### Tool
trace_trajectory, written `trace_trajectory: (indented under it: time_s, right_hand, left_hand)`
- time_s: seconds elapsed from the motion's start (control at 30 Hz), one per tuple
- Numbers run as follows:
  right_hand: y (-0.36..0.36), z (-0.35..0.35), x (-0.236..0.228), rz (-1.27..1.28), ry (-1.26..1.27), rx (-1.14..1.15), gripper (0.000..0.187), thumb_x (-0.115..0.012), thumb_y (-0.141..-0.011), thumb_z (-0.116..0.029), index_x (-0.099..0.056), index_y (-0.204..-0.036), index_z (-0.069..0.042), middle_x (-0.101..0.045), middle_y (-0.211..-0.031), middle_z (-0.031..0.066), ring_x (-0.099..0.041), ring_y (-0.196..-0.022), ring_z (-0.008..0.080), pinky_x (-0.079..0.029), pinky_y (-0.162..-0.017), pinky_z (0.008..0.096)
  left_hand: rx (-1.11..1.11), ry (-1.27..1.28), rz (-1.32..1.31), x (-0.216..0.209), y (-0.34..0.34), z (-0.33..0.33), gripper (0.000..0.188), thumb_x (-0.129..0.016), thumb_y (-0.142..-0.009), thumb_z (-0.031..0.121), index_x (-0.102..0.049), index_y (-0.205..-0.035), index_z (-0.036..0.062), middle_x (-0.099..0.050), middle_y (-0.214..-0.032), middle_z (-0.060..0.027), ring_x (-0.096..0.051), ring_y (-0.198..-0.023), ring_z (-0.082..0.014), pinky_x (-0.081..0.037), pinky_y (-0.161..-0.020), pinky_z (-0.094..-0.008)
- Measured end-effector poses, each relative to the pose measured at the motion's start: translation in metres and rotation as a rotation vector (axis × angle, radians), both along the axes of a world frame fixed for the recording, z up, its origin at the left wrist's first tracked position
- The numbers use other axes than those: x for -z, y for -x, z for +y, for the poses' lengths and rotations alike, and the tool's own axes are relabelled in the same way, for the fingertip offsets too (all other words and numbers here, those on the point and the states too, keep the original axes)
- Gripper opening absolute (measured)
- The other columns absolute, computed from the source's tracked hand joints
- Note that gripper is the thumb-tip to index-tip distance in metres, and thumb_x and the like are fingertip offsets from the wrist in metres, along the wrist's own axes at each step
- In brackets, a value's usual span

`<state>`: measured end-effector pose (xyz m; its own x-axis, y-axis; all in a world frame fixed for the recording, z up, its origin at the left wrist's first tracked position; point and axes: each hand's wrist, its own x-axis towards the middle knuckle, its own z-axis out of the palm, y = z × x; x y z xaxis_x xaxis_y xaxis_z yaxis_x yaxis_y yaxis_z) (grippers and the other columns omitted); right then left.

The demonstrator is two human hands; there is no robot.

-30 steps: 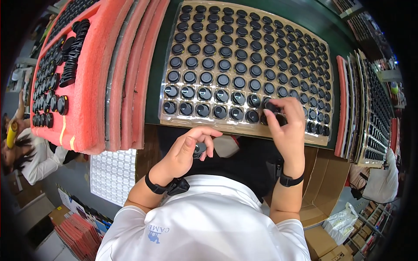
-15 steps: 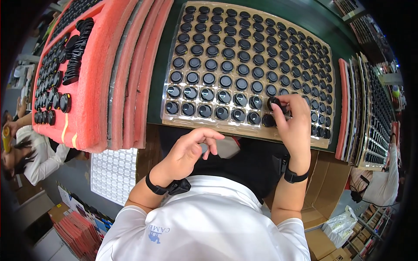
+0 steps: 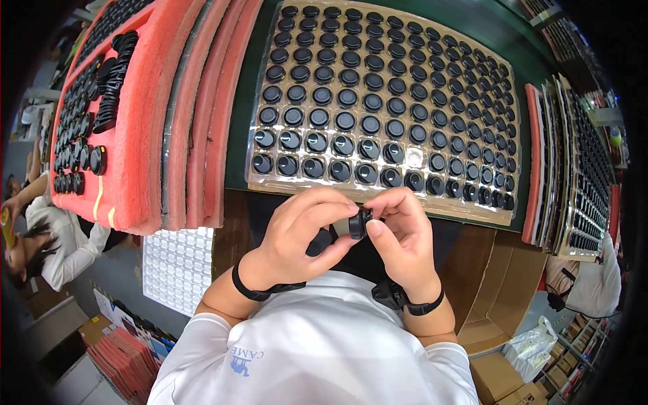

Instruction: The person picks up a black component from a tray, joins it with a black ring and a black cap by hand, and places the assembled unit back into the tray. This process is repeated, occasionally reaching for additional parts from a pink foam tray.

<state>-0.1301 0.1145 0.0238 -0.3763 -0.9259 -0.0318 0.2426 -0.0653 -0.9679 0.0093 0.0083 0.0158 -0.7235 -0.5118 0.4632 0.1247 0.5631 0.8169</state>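
Observation:
In front of my body, a round black part is held on edge between both hands. My left hand curls its thumb and fingers around the left side of it. The fingertips and thumb of my right hand pinch its right side. Just beyond my hands lies a transparent plastic tray on brown cardboard, filled with rows of similar round black parts. One pocket in the second row from the front shows bare plastic. Parts of the held piece are hidden by my fingers.
Pink foam trays stand stacked at the left, with black parts and coiled cables on top. More filled trays stack at the right. A white pocketed tray and an open cardboard box are lower down. Another person is at the left.
My right hand has lifted a round black part out of the tray and brought it toward my body. My left hand has moved right and closed on it too.

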Motion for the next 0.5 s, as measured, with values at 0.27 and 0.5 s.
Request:
trace_trajectory:
  time_s: [0.27,0.5]
  right_hand:
    - [-0.004,0.0,0.001,0.177,0.034,0.008,0.024,-0.064,-0.084,-0.006,-0.053,-0.105,-0.001,-0.052,-0.085,0.0006,-0.048,-0.077,0.0087,-0.041,-0.072,0.0219]
    - [-0.008,-0.001,0.002,0.088,0.068,-0.008,0.024,-0.061,-0.088,-0.009,-0.052,-0.108,0.0,-0.054,-0.086,0.0026,-0.051,-0.078,0.0093,-0.041,-0.073,0.0218]
  left_hand:
    - [-0.014,0.187,0.031,0.004,-0.002,-0.001,0.048,-0.074,-0.06,-0.002,-0.057,-0.105,0.0049,-0.059,-0.098,-0.0108,-0.06,-0.074,-0.023,-0.049,-0.061,-0.031]
    - [0.039,0.121,0.003,-0.006,-0.008,-0.003,0.044,-0.071,-0.067,-0.007,-0.055,-0.107,0.0016,-0.056,-0.104,-0.0158,-0.056,-0.072,-0.0146,-0.046,-0.058,-0.0236]
